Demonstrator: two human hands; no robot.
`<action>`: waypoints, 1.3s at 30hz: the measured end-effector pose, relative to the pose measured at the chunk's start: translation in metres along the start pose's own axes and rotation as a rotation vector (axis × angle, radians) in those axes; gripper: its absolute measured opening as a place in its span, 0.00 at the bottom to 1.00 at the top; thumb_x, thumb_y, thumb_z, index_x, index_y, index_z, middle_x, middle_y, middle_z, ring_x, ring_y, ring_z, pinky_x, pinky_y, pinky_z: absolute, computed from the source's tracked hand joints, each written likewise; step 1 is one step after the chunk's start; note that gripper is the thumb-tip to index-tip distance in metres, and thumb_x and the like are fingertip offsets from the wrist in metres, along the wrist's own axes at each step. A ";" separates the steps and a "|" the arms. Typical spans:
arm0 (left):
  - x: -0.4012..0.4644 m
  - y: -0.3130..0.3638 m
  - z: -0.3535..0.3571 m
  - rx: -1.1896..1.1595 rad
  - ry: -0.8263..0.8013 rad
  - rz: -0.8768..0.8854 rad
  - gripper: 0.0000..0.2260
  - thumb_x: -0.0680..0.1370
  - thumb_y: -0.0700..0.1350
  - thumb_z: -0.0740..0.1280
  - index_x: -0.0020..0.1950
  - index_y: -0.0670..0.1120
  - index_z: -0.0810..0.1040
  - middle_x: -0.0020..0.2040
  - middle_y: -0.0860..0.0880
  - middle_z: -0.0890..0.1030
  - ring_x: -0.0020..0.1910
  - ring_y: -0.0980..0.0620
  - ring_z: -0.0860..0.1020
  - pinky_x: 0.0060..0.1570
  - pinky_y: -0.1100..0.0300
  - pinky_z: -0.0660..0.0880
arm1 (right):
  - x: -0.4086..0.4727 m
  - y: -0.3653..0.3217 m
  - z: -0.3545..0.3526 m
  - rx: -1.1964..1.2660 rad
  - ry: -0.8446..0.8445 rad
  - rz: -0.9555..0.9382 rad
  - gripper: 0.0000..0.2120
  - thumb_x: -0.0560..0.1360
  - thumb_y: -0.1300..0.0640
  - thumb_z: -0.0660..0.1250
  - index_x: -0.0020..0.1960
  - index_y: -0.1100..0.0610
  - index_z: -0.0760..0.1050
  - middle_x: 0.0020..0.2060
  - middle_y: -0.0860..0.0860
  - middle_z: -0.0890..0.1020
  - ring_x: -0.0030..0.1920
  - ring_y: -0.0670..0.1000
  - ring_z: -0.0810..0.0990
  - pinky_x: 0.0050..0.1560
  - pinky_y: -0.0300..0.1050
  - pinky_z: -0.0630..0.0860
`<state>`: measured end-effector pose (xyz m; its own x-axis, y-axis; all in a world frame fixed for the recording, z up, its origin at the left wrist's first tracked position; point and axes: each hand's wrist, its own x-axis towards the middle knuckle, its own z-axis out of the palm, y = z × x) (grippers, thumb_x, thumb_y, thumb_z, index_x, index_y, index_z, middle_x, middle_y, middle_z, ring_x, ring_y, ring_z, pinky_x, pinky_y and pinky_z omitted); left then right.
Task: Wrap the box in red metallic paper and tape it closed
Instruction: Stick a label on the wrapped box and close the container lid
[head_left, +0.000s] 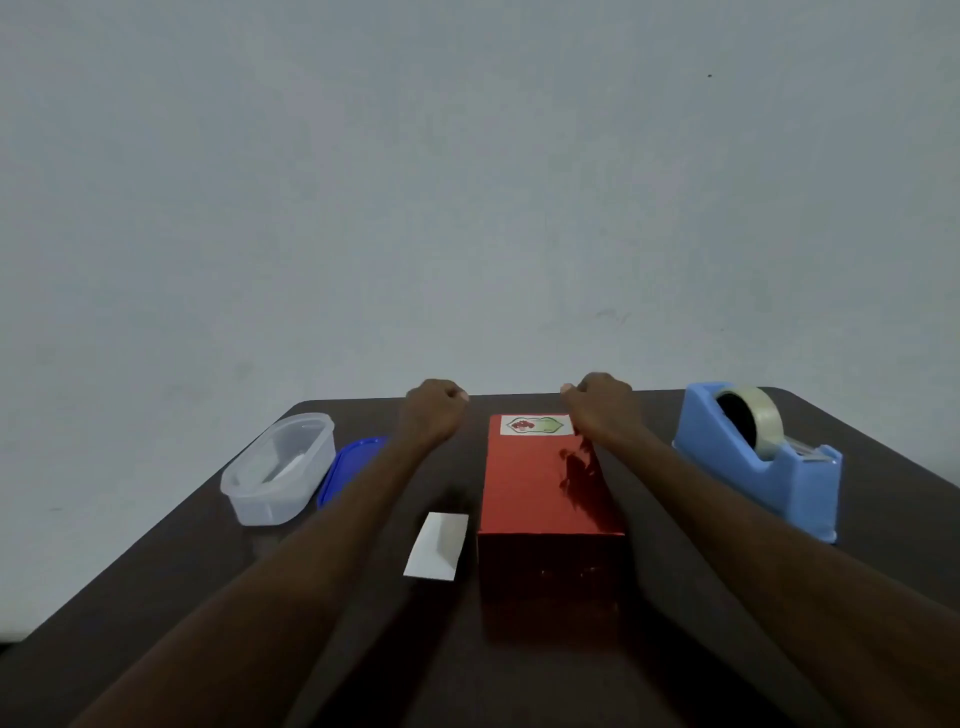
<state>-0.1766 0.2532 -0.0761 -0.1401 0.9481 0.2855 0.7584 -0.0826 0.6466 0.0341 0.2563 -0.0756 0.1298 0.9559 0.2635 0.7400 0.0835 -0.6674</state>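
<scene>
Red foil-wrapped box (550, 488) sits mid-table, sticker on top, looks basically done. Both fists curled, empty: left hand (434, 410) beside box, right hand (597, 405) at far corner. Tape dispenser (758, 457) parked right, within reach.

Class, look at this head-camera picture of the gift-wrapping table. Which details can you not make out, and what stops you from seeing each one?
- Far end of the red wrapped box, head view: it faces away, so any tape there is hidden.
- Sticker on the box: too small and blurred to read.
- Clear plastic container: its pale contents are blurred.
- Blue lid: partly hidden by the container and the left forearm.
- Left hand and right hand: fingers curl away, hiding anything pinched.
</scene>
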 end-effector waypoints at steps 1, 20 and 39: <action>0.001 -0.006 -0.012 0.058 0.018 0.026 0.11 0.80 0.45 0.63 0.56 0.44 0.83 0.56 0.47 0.83 0.56 0.47 0.78 0.51 0.61 0.69 | -0.005 -0.009 -0.002 -0.055 0.016 -0.062 0.17 0.81 0.49 0.58 0.53 0.62 0.75 0.48 0.56 0.80 0.49 0.56 0.78 0.45 0.46 0.69; -0.044 -0.150 -0.117 0.706 -0.190 -0.140 0.31 0.80 0.67 0.47 0.78 0.51 0.61 0.79 0.48 0.59 0.77 0.44 0.56 0.70 0.41 0.56 | -0.099 -0.144 0.166 -0.390 -0.385 -0.588 0.27 0.71 0.35 0.68 0.55 0.57 0.74 0.51 0.53 0.78 0.55 0.55 0.75 0.56 0.50 0.72; -0.032 -0.147 -0.155 0.044 0.211 -0.014 0.13 0.80 0.48 0.62 0.48 0.43 0.84 0.44 0.52 0.83 0.46 0.52 0.78 0.42 0.61 0.70 | -0.046 -0.185 0.120 0.483 -0.103 0.193 0.05 0.77 0.61 0.64 0.45 0.63 0.73 0.43 0.57 0.77 0.52 0.60 0.81 0.57 0.56 0.80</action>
<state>-0.3820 0.1876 -0.0709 -0.2776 0.8633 0.4216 0.7821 -0.0518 0.6210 -0.1878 0.2309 -0.0475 0.1498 0.9874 0.0503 0.3172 0.0002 -0.9484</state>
